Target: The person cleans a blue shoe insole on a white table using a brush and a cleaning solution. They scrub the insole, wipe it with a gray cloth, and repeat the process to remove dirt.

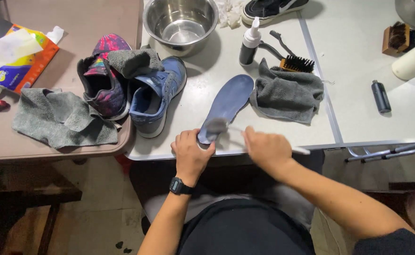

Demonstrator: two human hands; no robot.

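Note:
A blue insole lies on the white table, its heel at the front edge. My left hand, with a black watch on the wrist, pins that heel end down. In my right hand is a small white brush, motion-blurred, with its head on the insole's heel. A blue shoe stands left of the insole.
A multicoloured shoe with a grey cloth sits beside the blue one. Also here: a steel bowl, a spray bottle, dark brushes, a grey towel, a small black bottle, a wooden brush, another grey towel, a tissue pack.

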